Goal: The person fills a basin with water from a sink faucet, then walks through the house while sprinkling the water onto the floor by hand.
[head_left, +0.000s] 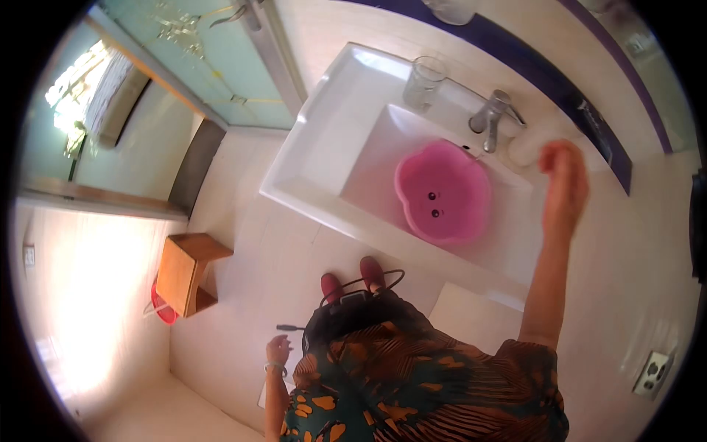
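wooden stool (177,276): sitting off to the far left on the floor
left hand (278,349): hanging low beside the hip, fingers loosely bending and spreading a bit, not visibly gripping anything, dangling near a dark cable end (289,327)
sink (317,163): stretching crosswise in front of the body, holding the basin
glass (423,87): standing on the sink's back ledge, left of the tap; can't tell about anything inside
pink basin (462,193): resting inside the sink, ahead of the body and to the left of the right hand, looking roundish so not really showing a long axis, showing two printed eyes inside; can't tell about water
tap (490,118): rising just behind the basin
right hand (565,177): hovering right of the tap, way nearer the basin than the left hand, fingers bending but blurring; can't tell if pinching anything
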`<act>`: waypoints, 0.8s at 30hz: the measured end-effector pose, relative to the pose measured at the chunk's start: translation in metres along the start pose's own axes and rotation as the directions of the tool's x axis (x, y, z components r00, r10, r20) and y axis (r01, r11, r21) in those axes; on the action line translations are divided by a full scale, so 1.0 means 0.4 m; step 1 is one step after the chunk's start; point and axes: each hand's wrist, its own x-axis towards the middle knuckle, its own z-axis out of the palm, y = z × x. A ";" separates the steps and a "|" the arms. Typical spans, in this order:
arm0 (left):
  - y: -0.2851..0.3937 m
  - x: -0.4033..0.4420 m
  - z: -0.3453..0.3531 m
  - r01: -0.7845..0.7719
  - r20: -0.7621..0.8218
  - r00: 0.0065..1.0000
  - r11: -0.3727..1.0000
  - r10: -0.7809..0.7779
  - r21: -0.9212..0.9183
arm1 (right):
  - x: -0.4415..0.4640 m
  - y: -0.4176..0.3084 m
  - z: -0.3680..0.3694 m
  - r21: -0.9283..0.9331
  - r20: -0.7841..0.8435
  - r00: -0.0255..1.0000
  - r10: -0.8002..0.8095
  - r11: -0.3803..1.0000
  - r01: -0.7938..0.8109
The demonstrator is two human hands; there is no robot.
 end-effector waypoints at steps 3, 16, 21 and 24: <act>0.070 0.002 -0.014 -0.047 -0.032 0.998 0.996 0.050 0.078 | -0.052 -0.186 -0.042 0.304 -0.024 0.950 -0.310 0.903 0.302; 0.067 0.020 -0.056 -0.012 -0.011 1.000 0.997 0.013 0.082 | -0.214 -0.529 0.022 -0.189 -0.110 0.119 -0.987 0.138 0.972; 0.007 0.012 -0.074 -0.011 0.001 1.000 0.996 0.011 0.088 | -0.258 -0.536 0.031 -0.026 -0.203 0.119 -0.972 0.127 0.992; -0.031 0.007 -0.078 0.006 0.003 1.000 0.997 -0.006 0.072 | -0.271 -0.549 0.046 0.060 -0.181 0.125 -0.975 0.116 0.991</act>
